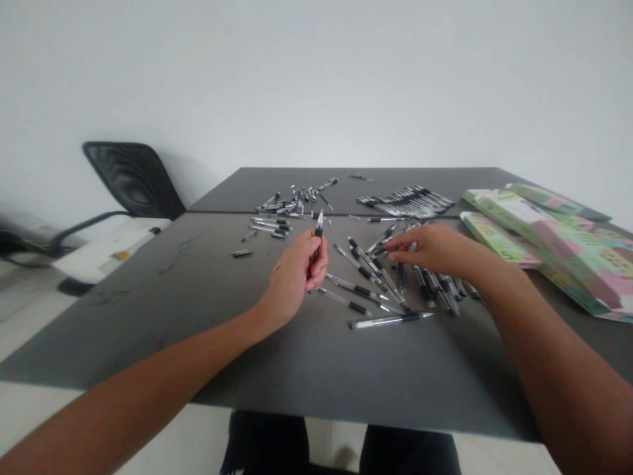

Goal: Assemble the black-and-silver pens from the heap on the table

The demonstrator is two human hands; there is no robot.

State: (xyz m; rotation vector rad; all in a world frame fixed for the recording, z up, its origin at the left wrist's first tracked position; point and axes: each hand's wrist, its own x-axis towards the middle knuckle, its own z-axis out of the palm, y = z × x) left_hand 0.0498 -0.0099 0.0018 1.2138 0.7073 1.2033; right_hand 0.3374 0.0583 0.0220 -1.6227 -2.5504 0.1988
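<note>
My left hand (298, 267) is closed round a clear and black gel pen (319, 227), which stands tip up out of the fist. To the right, my right hand (428, 249) reaches over a loose pile of pens (438, 287). Its fingers are bent and a little apart, close to the pens; whether they touch one is hard to make out. Several uncapped pens (356, 287) lie scattered between the two hands. Nearest to me lies a single pen (390, 321), its tip pointing right.
Behind the hands, a row of pens (410, 201) lies side by side. A heap of pens and small caps (299, 198) is at the back left. Green and pink boxes (554, 244) are stacked at right on the dark table (198, 316). A mesh chair (133, 178) stands left.
</note>
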